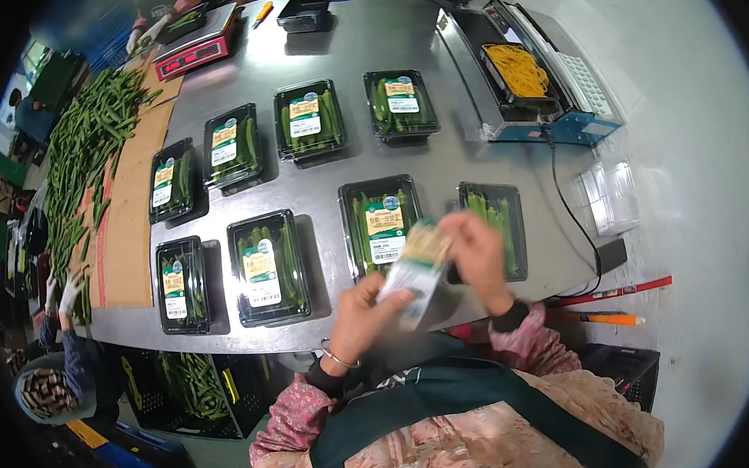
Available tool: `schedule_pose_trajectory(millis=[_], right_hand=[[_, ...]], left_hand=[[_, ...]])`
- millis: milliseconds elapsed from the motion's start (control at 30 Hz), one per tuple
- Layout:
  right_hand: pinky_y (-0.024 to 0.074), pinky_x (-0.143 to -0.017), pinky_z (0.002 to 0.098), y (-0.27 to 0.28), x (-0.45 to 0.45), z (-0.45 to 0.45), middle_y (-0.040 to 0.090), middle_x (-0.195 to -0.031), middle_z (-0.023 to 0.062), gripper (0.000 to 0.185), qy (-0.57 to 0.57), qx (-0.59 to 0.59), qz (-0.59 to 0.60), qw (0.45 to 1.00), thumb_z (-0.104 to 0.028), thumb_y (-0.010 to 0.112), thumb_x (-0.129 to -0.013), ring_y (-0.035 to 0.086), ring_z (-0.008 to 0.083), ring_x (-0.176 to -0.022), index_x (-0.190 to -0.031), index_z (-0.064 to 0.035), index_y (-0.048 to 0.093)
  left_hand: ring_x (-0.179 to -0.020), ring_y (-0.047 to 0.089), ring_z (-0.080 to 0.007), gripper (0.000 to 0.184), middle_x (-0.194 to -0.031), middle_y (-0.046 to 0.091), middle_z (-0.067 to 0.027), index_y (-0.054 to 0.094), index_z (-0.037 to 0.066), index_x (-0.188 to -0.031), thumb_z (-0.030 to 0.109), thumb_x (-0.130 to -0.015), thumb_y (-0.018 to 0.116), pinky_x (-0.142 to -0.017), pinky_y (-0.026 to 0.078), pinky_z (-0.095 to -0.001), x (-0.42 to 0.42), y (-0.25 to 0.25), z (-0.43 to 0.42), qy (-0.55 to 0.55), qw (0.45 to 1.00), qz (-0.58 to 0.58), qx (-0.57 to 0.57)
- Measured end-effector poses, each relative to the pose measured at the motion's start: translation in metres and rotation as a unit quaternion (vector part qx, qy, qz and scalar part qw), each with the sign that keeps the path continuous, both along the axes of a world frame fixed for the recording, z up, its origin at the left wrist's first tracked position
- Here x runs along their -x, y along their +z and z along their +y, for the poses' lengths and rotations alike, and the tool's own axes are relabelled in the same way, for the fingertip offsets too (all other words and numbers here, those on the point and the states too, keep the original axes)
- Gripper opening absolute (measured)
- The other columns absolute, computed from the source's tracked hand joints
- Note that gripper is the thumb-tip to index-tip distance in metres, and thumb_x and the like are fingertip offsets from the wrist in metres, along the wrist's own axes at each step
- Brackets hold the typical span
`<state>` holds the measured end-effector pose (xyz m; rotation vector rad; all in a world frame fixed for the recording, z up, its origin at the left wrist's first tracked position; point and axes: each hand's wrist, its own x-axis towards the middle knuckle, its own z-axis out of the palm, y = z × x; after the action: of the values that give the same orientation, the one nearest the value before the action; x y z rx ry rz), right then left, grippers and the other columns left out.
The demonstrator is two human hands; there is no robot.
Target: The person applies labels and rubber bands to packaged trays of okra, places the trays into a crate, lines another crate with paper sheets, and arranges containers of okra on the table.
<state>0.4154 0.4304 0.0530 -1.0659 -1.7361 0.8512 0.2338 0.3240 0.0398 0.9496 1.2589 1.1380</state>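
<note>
My left hand (364, 319) grips the lower left edge of a label (418, 270), cream and green above and white below. At the label's upper right end, my right hand (476, 249) holds it with closed fingers. The label is tilted and slightly blurred. Behind it lies a labelled tray of green pods (382, 218), partly covered by the label. Beside my right hand sits a tray without a visible label (511, 226), partly hidden by that hand. Further left are two labelled trays (267, 266) (180, 284).
Several labelled trays (310, 120) form a back row. A pod heap (93, 122) lies on cardboard at left, near a gloved worker (65, 364). Another worker stands by a red scale (196, 52). A machine (523, 70) with a cable stands at right; crates (204, 386) sit below.
</note>
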Motion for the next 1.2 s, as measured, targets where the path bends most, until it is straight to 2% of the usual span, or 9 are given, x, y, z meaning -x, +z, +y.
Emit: schedule_pose_trajectory(millis=[33, 100, 167, 267, 567, 733, 833, 1033, 1200], right_hand=[[0.044, -0.057, 0.0228, -0.005, -0.019, 0.022, 0.06, -0.079, -0.0007, 0.007, -0.059, 0.048, 0.047, 0.996, -0.009, 0.059, -0.093, 0.055, 0.0049, -0.067, -0.092, -0.0024, 0.061], [0.0425, -0.061, 0.0224, -0.02, -0.067, 0.067, 0.057, -0.08, -0.0001, 0.011, -0.104, 0.126, 0.131, 0.978, -0.014, 0.059, -0.094, 0.051, 0.0036, -0.072, -0.094, -0.0033, 0.059], [0.0406, -0.059, 0.0211, -0.042, -0.105, 0.095, 0.056, -0.079, -0.0009, 0.014, -0.11, 0.099, 0.102, 0.984, -0.017, 0.059, -0.095, 0.049, 0.0033, -0.069, -0.093, -0.0031, 0.058], [0.039, -0.058, 0.0205, -0.051, -0.137, 0.095, 0.055, -0.078, -0.0013, 0.018, -0.081, 0.115, 0.016, 0.99, -0.021, 0.06, -0.095, 0.048, 0.0034, -0.068, -0.092, -0.003, 0.057], [0.0377, -0.058, 0.0321, -0.062, -0.141, 0.086, 0.052, -0.071, 0.0074, 0.028, -0.064, -0.018, -0.174, 0.983, -0.028, 0.069, -0.085, 0.047, 0.0181, -0.063, -0.084, -0.0022, 0.059], [0.035, -0.08, 0.0374, -0.057, -0.126, 0.079, 0.052, -0.072, 0.0044, 0.022, -0.077, -0.032, -0.229, 0.97, -0.029, 0.068, -0.084, 0.049, 0.0218, -0.078, -0.081, -0.0081, 0.061], [0.0361, -0.078, 0.0383, -0.073, -0.127, 0.086, 0.054, -0.076, 0.0033, 0.021, -0.077, -0.201, -0.33, 0.919, -0.026, 0.068, -0.082, 0.051, 0.0238, -0.081, -0.084, -0.0076, 0.059], [0.0363, -0.09, 0.042, -0.054, -0.108, 0.057, 0.056, -0.116, 0.0137, 0.042, -0.161, -0.249, -0.408, 0.863, -0.019, 0.067, -0.081, 0.053, 0.0295, -0.102, -0.118, -0.0026, 0.056], [0.0387, -0.094, 0.0423, -0.058, -0.101, 0.03, 0.051, -0.13, 0.0141, 0.046, -0.051, -0.23, -0.405, 0.883, -0.018, 0.066, -0.084, 0.05, 0.0298, -0.117, -0.125, -0.003, 0.054]], left_hand=[[-0.061, 0.055, -0.0073, 0.029, -0.068, 0.063, -0.0025, 0.061, 0.001, -0.081, 0.027, -0.085, 0.073, -0.053, 0.043, -0.027, -0.008, 0.002, -0.002, -0.037, 0.999, 0.033, -0.023], [-0.064, 0.062, -0.0369, 0.035, -0.072, 0.058, -0.0261, 0.057, 0.001, -0.089, 0.033, -0.086, 0.069, -0.057, 0.047, -0.0385, -0.02, -0.024, -0.011, -0.099, 0.984, 0.142, -0.047], [-0.064, 0.065, -0.0242, 0.028, -0.075, 0.065, -0.0182, 0.059, 0.001, -0.09, 0.027, -0.088, 0.068, -0.058, 0.048, -0.0346, -0.018, -0.026, -0.017, -0.117, 0.979, 0.167, -0.006], [-0.079, 0.058, -0.0037, 0.014, -0.09, 0.066, -0.0007, 0.063, 0.0, -0.094, 0.014, -0.092, 0.065, -0.065, 0.049, -0.0227, -0.003, -0.008, -0.013, 0.006, 0.999, -0.022, 0.025], [-0.081, 0.057, -0.0039, 0.016, -0.092, 0.067, -0.0012, 0.061, 0.0, -0.098, 0.015, -0.094, 0.063, -0.073, 0.048, -0.0211, 0.013, -0.016, -0.016, 0.038, 0.995, -0.076, 0.043], [-0.081, 0.057, -0.0042, 0.017, -0.092, 0.066, -0.0011, 0.061, -0.001, -0.099, 0.015, -0.094, 0.063, -0.073, 0.048, -0.0214, 0.002, -0.012, -0.017, 0.03, 0.993, -0.086, 0.068], [-0.081, 0.058, -0.0045, 0.016, -0.092, 0.066, -0.0012, 0.06, -0.001, -0.099, 0.015, -0.094, 0.063, -0.073, 0.048, -0.0215, 0.004, -0.012, -0.018, 0.034, 0.992, -0.091, 0.077], [-0.082, 0.057, -0.0045, 0.016, -0.093, 0.066, -0.0013, 0.059, -0.001, -0.1, 0.014, -0.094, 0.062, -0.073, 0.048, -0.0213, 0.004, -0.014, -0.02, 0.035, 0.993, -0.084, 0.077], [-0.086, 0.057, -0.0055, 0.016, -0.098, 0.065, -0.0016, 0.059, -0.001, -0.104, 0.012, -0.095, 0.06, -0.077, 0.047, -0.0223, 0.008, -0.009, -0.024, 0.005, 0.994, -0.09, 0.065]])
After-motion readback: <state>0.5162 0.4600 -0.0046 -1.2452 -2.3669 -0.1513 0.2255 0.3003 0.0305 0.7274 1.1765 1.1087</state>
